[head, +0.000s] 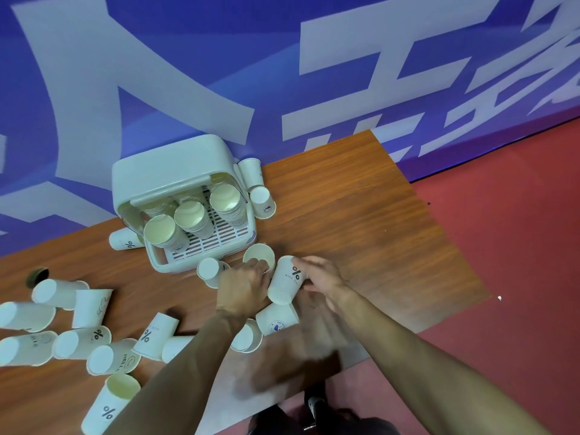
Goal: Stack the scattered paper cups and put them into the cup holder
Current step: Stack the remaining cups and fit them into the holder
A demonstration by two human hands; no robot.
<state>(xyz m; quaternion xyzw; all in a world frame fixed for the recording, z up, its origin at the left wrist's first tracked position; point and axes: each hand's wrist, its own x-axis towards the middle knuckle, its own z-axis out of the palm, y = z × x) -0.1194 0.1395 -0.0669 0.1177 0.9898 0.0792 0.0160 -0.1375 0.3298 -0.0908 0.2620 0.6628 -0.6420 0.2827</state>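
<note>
Right now my two hands meet just in front of the cup holder [163, 171], each on its own cup. My left hand [243, 287] has its fingers curled onto the near rim of the open cup [260, 255], which stands on the desk [361, 230] with its mouth up, showing the cream inside. My right hand [323, 277] is wrapped around the printed cup [282, 285] from the right, fingers bent against its wall beside the percent mark.

What matters is how these two lie to each other. The printed cup sits just right of the open cup and a little nearer to me, the walls close or touching; I cannot tell which. Its long axis runs from me toward the holder, tilted, and the narrower end looks to point away from me. I judge that end has to swing over and drop into the open mouth to its left, so the right hand does the travelling while the left steadies the receiver.

The holder's tray is just beyond my left hand and already carries stacks [193, 219], so the left hand is nearer for the drop-off. Many loose cups [75, 340] lie on their sides well to the left, so much of the job remains.
</note>
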